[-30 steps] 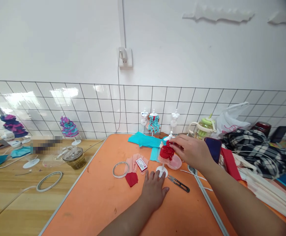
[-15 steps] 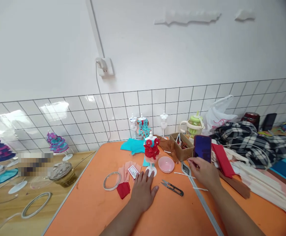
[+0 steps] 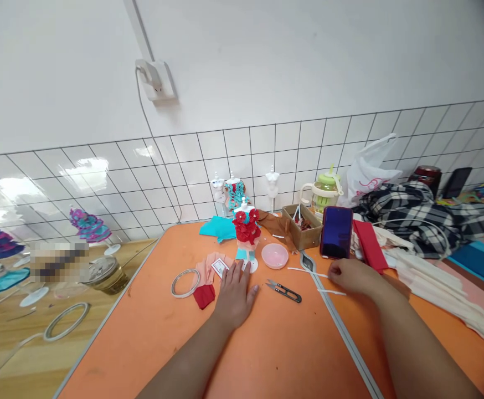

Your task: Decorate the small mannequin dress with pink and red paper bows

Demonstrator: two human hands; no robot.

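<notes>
My left hand [image 3: 234, 295] lies flat on the orange tabletop, fingers spread, with its fingertips by the white base of a small dress form [image 3: 247, 227] in red ruffles and flowers. A white card with a red border [image 3: 220, 268] lies just beside these fingers, on peach fabric [image 3: 204, 270]. My right hand [image 3: 352, 279] is curled closed in front of a phone [image 3: 336, 233]; what its fingers hold, if anything, is too small to make out. Narrow white strips [image 3: 331, 291] lie close to it. Between the hands are thread snips [image 3: 284, 291] and a pink bowl [image 3: 274, 256].
A tape roll [image 3: 185, 283] and dark red fabric [image 3: 204, 296] lie left. Behind stand a cardboard box [image 3: 304, 233], a green-lidded jug [image 3: 327, 191] and more dress forms [image 3: 272, 185]. A grey zipper-like strip [image 3: 348, 338] crosses the table. Fabric and plaid cloth [image 3: 425, 208] crowd the right.
My right hand has drawn back from beside the phone's left side to a spot in front of it, its fingers curling in. My left hand stays flat. The camera view has tilted down.
</notes>
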